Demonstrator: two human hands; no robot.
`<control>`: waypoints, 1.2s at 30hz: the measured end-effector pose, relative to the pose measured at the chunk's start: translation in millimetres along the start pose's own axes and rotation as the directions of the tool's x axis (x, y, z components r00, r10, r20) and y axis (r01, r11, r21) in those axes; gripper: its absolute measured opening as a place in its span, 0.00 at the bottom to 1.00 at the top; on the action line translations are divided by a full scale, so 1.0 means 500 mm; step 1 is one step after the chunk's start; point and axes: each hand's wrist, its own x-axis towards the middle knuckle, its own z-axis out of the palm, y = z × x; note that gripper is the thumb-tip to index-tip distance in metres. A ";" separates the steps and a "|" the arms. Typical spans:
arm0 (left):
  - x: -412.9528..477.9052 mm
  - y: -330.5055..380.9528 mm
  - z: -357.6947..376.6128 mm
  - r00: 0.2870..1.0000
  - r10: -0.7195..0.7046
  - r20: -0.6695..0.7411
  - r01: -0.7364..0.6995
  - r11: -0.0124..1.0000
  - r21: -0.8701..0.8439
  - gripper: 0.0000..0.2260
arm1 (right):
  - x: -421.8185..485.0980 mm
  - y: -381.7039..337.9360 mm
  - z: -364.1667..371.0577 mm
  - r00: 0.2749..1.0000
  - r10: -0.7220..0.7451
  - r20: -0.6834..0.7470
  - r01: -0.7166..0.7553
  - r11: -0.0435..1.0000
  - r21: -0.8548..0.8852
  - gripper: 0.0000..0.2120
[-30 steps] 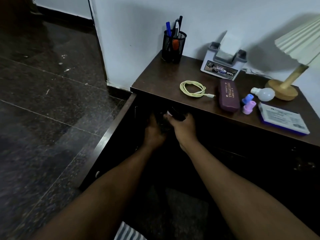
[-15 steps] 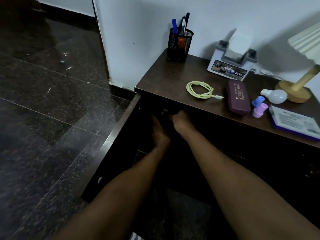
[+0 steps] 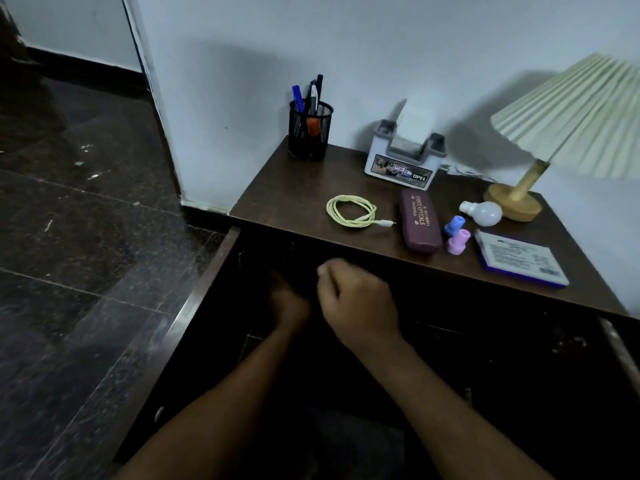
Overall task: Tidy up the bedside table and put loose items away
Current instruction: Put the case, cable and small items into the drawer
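The dark wooden bedside table (image 3: 287,192) has its cupboard door (image 3: 180,327) swung open to the left. On top lie a coiled yellow cable (image 3: 351,211), a maroon glasses case (image 3: 419,220), a blue cap (image 3: 454,225) and a pink cap (image 3: 459,241), a white bulb (image 3: 483,212) and a blue-edged flat box (image 3: 519,263). My right hand (image 3: 356,299) is in front of the opening, fingers curled, nothing visible in it. My left hand (image 3: 287,303) reaches into the dark cupboard; its fingers are hidden.
A black mesh pen holder (image 3: 310,133) stands at the back left, a tissue holder (image 3: 403,159) in the middle back, a pleated lamp (image 3: 568,133) at the back right. White wall behind, dark stone floor (image 3: 69,254) to the left.
My right hand held a dark object at the cupboard opening one second ago; now it has drawn back out with nothing seen in it. The view has tilted up and shifted.
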 end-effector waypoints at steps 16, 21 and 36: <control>-0.103 0.041 -0.015 0.951 -0.136 0.277 0.261 0.833 -0.487 0.08 | 0.013 0.039 -0.046 0.929 -0.365 -0.053 0.320 0.870 -0.376 0.12; -0.094 0.030 -0.020 0.862 -0.290 0.416 0.502 0.607 -0.616 0.16 | -0.144 0.085 0.017 0.938 -0.348 -0.006 0.314 0.855 -0.413 0.14; -0.035 0.033 -0.010 0.936 0.220 0.273 -0.313 0.877 0.365 0.14 | 0.044 0.155 0.165 0.863 0.208 0.461 0.079 0.845 -0.529 0.18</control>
